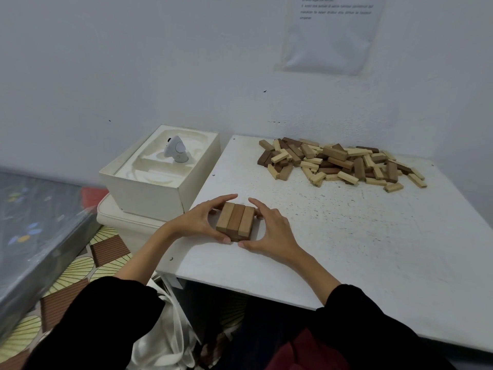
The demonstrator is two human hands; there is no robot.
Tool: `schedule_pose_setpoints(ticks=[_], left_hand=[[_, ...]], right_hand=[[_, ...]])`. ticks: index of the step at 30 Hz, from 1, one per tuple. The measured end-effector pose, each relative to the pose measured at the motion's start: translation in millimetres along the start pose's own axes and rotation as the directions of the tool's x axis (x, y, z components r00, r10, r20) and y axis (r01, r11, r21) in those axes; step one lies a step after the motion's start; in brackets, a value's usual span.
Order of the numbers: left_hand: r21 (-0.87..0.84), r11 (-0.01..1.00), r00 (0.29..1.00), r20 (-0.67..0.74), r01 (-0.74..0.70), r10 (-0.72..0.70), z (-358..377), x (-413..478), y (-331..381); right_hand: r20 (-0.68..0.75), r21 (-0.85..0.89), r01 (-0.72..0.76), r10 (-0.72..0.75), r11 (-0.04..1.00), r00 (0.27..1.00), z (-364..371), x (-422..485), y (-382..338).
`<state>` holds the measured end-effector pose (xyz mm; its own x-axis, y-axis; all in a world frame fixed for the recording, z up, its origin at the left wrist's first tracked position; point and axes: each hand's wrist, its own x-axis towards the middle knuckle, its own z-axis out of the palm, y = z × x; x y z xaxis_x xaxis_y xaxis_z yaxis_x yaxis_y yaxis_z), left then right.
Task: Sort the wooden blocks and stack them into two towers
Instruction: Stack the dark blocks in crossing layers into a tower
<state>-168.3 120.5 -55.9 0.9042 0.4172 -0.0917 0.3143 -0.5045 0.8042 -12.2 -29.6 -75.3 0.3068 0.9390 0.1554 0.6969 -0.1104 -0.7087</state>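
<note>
A short stack of mid-brown wooden blocks stands near the left front of the white table; its top layer is three blocks side by side, with a lower layer partly visible beneath. My left hand cups the stack's left side, thumb at its near corner and fingers reaching behind. My right hand cups the right side in the same way. A loose pile of light, mid and dark wooden blocks lies at the table's far side.
A cream box holding a small white device sits just left of the table on a white container. A wall runs close behind. A wrapped mattress and patterned floor lie to the left; a white bag hangs under the table edge.
</note>
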Motion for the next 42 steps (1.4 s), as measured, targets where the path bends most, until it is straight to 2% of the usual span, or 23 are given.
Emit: schedule_pose_setpoints(ticks=[14, 22, 31, 36, 42], left_hand=[[0.040, 0.998, 0.996, 0.066, 0.056, -0.058, -8.7, 1.7, 3.7], [0.029, 0.999, 0.998, 0.044, 0.032, -0.033, -7.7, 1.7, 4.5], [0.078, 0.995, 0.993, 0.094, 0.058, -0.065, -11.9, 4.5, 7.6], [0.063, 0.996, 0.997, 0.041, 0.064, -0.066, -10.6, 2.2, 7.2], [0.054, 0.998, 0.998, 0.042, 0.044, -0.047, -9.5, 0.7, 10.3]], right_hand=[[0.079, 0.000, -0.028, 0.027, 1.000, 0.997, -3.9, 2.0, 5.2], [0.053, -0.023, -0.008, 0.010, 1.000, 0.999, -1.7, 4.7, 6.7], [0.045, 0.019, 0.002, -0.003, 1.000, 0.999, -4.5, 1.6, 3.5], [0.002, 0.047, 0.008, -0.008, 0.999, 1.000, -4.4, 2.3, -0.5], [-0.014, 0.042, 0.021, -0.021, 0.999, 1.000, -3.4, 4.6, -1.1]])
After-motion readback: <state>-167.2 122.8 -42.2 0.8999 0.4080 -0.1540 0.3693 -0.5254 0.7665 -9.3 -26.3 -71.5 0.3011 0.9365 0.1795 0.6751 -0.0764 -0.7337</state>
